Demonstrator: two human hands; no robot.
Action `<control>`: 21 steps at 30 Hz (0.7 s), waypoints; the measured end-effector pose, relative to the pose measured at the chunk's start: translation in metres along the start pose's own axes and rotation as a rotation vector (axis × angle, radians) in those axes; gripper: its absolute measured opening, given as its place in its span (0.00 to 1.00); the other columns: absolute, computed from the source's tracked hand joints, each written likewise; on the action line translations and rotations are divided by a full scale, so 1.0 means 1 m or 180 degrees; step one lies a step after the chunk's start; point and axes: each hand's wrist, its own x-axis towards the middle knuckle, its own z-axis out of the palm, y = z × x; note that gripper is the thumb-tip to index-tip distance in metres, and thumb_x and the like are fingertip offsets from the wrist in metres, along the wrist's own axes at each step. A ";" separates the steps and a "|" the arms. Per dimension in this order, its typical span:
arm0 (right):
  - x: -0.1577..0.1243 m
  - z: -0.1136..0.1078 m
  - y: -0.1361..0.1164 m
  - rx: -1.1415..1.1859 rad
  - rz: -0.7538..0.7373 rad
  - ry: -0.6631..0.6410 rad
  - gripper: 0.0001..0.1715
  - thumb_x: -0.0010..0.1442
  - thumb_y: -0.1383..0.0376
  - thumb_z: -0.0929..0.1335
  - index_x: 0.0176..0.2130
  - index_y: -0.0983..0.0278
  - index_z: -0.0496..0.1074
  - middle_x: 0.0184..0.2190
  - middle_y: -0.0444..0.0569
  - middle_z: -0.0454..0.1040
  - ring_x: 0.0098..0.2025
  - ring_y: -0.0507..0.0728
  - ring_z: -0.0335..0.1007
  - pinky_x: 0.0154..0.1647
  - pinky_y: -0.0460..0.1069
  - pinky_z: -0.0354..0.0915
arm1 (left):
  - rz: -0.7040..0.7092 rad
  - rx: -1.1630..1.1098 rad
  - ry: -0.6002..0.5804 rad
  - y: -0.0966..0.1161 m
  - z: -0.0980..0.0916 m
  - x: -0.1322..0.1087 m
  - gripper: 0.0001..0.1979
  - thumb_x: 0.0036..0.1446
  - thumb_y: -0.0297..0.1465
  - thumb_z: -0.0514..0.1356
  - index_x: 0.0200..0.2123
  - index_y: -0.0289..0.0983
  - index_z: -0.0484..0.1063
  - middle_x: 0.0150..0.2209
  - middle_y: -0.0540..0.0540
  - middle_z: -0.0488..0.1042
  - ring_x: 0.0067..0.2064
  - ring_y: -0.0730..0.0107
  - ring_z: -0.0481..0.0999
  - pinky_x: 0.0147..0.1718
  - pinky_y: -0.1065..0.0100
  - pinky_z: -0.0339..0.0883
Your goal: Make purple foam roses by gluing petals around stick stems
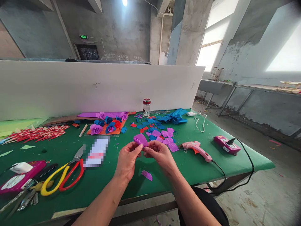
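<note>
Between my two hands, above the green table, is a purple crepe paper petal (140, 139). My left hand (129, 156) pinches its left lower edge between thumb and fingers. The fingers of my right hand (161, 154) are closed on its lower right edge, touching the left fingertips. Below them a loose purple paper piece (147, 175) lies on the table. Just beyond my right hand are scattered purple petals (167, 137), with blue and red pieces among them. A pink glue gun (197, 149) rests on its side to the right.
Paper roses (96, 129) sit on an orange sheet at the back. Scissors (74, 169) with yellow and red handles lie left, near keys (29, 197). Crumpled blue paper (175, 116) and a glass jar (146, 108) stand before a white board (117, 84). A corded magenta power strip (227, 144) is right.
</note>
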 end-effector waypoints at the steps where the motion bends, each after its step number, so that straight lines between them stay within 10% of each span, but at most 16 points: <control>1: 0.000 0.001 0.001 0.0001 -0.0036 0.0057 0.17 0.44 0.57 0.76 0.30 0.65 0.73 0.23 0.42 0.74 0.24 0.50 0.70 0.31 0.47 0.66 | -0.0017 -0.0067 0.0034 0.000 0.000 0.000 0.12 0.40 0.35 0.70 0.26 0.34 0.76 0.26 0.51 0.71 0.29 0.75 0.64 0.29 0.72 0.59; 21: -0.006 0.017 0.001 -0.0096 -0.0088 0.0585 0.17 0.46 0.55 0.74 0.31 0.65 0.76 0.23 0.45 0.75 0.26 0.53 0.72 0.28 0.47 0.67 | 0.0090 -0.0154 0.0215 -0.001 0.004 -0.001 0.14 0.36 0.36 0.72 0.26 0.34 0.76 0.25 0.50 0.73 0.27 0.75 0.66 0.28 0.71 0.61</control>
